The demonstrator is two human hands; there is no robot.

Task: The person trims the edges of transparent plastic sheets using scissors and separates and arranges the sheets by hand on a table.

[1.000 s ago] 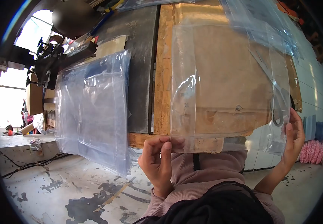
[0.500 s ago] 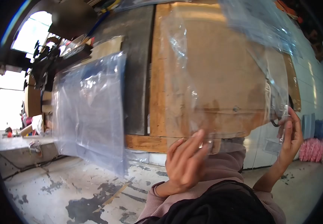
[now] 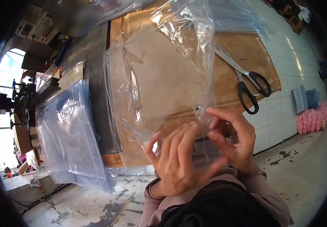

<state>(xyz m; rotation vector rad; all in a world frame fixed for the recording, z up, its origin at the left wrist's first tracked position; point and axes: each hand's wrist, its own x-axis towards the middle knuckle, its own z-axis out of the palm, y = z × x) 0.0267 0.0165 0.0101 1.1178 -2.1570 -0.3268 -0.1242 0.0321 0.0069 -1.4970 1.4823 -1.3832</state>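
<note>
A clear plastic sheet or bag (image 3: 159, 75) lies over the brown board in front of me, its right part raised in shiny folds. My left hand (image 3: 178, 155) is spread over its near edge, fingers apart. At the sheet's right near corner, my right hand (image 3: 233, 138) has its thumb and index finger curved around the edge; the exact contact is hard to make out. Scissors with black handles (image 3: 243, 73) rest on the board (image 3: 261, 53), right of the sheet, blades partly under plastic.
A stack of clear plastic bags (image 3: 67, 136) overhangs the table at left, beside a dark metal plate (image 3: 95, 75). More bluish plastic (image 3: 235, 17) lies at the far side. Black clamps (image 3: 21, 102) stand far left. Pink bundles (image 3: 314, 117) sit by the tiles at right.
The view has shifted right. My right hand has come inward with the sheet's right edge, uncovering the scissors. My left hand has left the near left corner and opened over the near edge.
</note>
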